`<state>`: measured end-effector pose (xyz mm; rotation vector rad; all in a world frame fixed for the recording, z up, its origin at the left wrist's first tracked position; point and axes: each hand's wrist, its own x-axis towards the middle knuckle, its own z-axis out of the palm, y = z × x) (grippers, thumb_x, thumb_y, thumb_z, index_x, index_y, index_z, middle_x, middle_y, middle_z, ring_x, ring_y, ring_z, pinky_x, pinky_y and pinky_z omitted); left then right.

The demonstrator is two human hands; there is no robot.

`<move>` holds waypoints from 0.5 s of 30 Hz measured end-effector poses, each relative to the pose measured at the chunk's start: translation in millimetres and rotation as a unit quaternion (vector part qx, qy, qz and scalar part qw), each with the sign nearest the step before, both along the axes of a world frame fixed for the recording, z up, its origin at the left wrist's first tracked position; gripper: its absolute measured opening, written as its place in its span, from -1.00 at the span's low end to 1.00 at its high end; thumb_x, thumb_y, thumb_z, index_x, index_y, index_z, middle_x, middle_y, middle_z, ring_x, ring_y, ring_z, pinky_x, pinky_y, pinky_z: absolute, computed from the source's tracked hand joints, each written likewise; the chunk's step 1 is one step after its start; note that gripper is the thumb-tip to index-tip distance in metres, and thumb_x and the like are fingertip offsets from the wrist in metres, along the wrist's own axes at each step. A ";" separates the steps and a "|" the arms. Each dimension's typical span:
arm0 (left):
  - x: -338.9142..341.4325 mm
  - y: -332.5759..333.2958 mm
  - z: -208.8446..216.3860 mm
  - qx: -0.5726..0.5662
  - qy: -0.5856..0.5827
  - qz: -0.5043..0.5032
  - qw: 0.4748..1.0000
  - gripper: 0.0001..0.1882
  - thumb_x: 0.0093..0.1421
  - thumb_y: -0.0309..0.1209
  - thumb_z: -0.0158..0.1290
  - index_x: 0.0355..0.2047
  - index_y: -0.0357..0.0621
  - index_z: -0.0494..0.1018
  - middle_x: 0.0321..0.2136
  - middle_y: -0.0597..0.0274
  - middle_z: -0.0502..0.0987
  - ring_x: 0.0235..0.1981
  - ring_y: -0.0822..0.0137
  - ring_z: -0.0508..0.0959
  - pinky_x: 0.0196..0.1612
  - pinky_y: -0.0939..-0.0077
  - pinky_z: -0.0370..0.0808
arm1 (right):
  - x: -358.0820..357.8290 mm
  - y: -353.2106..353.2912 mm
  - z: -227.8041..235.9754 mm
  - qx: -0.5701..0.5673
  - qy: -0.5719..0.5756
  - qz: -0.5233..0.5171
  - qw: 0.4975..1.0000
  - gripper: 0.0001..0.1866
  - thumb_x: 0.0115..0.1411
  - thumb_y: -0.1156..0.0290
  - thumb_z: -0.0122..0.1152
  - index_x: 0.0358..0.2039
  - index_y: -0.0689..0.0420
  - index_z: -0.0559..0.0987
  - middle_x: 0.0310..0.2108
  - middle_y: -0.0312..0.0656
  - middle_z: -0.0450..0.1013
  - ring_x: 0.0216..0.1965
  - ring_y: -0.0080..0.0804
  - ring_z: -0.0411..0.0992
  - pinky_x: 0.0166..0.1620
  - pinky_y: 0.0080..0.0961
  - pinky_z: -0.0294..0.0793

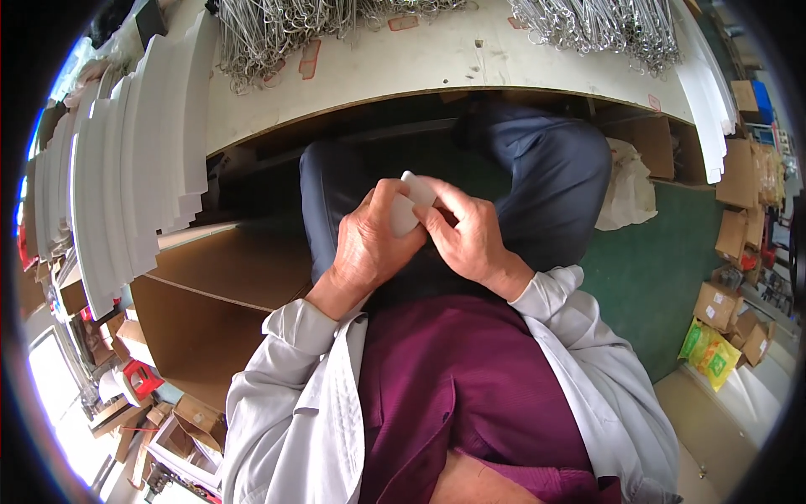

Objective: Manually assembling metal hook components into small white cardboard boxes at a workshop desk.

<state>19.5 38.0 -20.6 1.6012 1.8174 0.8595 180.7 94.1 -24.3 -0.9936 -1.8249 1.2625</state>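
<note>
White piece (405, 217): dead centre of the frame, smooth and pale, caught between two bare hands!
Left hand (374, 239): fingers curled round it from the left, gripping firmly.
Right hand (470, 239): thumb and fingers pinching its right side (the underside is hidden from us).
Cardboard box (227, 286): gaping open, left of centre.
Bench (437, 71): sweeping across the top, looped metal wires (277, 34) heaped upper left.
White strips (138, 160): layered along the left.
</note>
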 end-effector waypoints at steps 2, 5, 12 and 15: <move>3.4 -2.1 2.1 -0.010 -0.018 0.010 1.000 -0.45 0.06 -0.35 0.35 0.01 -0.12 0.33 -0.26 -0.12 0.65 -0.28 -0.17 0.70 -0.27 0.06 0.67 | 3.3 -0.6 4.6 0.143 -0.085 0.017 0.986 -0.70 0.30 0.44 0.30 -0.01 0.29 0.62 -0.39 0.00 0.64 -0.39 -0.04 0.61 -0.31 -0.26 0.60; 4.4 -5.9 0.9 -0.022 -0.029 0.026 0.999 -0.37 0.07 -0.34 0.36 0.08 -0.14 0.27 -0.28 -0.17 0.65 -0.29 -0.19 0.70 -0.27 0.04 0.66 | 2.5 3.1 6.9 0.179 -0.088 0.030 0.979 -0.78 0.34 0.46 0.29 -0.06 0.30 0.68 -0.36 -0.03 0.66 -0.47 -0.31 0.60 -0.40 -0.44 0.54; 4.9 -7.6 -2.6 -0.024 0.020 0.013 0.999 -0.20 0.06 -0.29 0.39 0.19 -0.23 0.18 -0.28 -0.25 0.64 -0.28 -0.19 0.70 -0.28 0.05 0.66 | -8.4 -2.0 5.7 -0.034 -0.025 -0.005 0.999 -0.84 0.30 0.43 0.33 -0.25 0.29 0.68 -0.42 0.09 0.62 -0.45 -0.23 0.66 -0.38 -0.43 0.59; 5.1 -8.0 -5.3 -0.010 0.021 0.029 0.999 -0.21 0.04 -0.27 0.40 0.18 -0.28 0.24 -0.26 -0.25 0.64 -0.28 -0.18 0.71 -0.27 0.05 0.67 | -13.0 -5.1 -2.0 -0.057 -0.002 -0.029 0.998 -0.84 0.28 0.45 0.36 -0.23 0.30 0.67 -0.39 0.03 0.66 -0.39 -0.33 0.68 -0.32 -0.48 0.63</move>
